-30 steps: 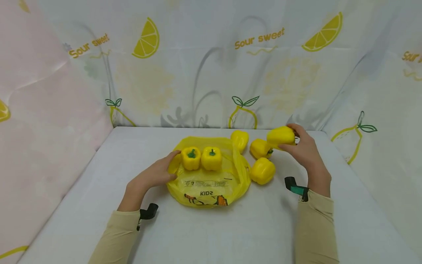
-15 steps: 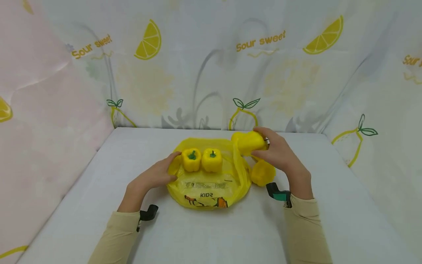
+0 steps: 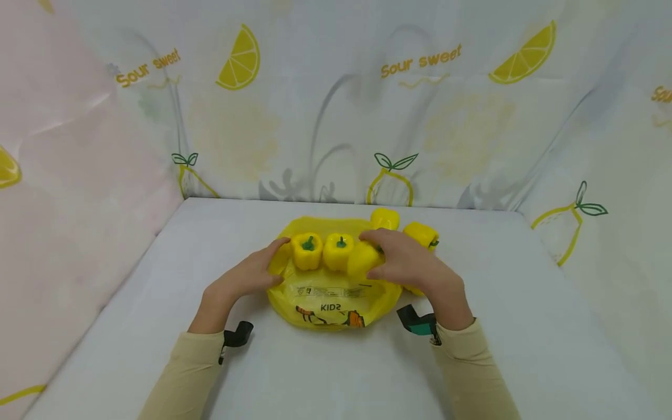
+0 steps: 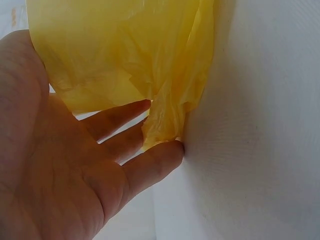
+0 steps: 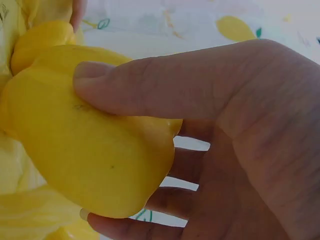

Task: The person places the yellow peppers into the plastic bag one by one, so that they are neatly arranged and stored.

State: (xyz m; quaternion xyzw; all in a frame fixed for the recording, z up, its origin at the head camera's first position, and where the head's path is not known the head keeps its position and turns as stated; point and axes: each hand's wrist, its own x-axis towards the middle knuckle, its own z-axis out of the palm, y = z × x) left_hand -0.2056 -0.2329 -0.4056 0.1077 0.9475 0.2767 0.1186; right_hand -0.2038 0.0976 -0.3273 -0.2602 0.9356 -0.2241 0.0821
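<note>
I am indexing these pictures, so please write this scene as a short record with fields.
Left hand: touching the left side of the yellow bag
Right hand: gripping a yellow pepper
Standing peppers: two, side by side, stems up
Far pepper: near the bag's far right edge
Outer pepper: beyond the right hand
Table: white
Unclear: standing peppers inside bag or on top

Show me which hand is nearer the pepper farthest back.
Right. The right hand is just in front of that pepper; the left hand is across the bag from it.
</note>
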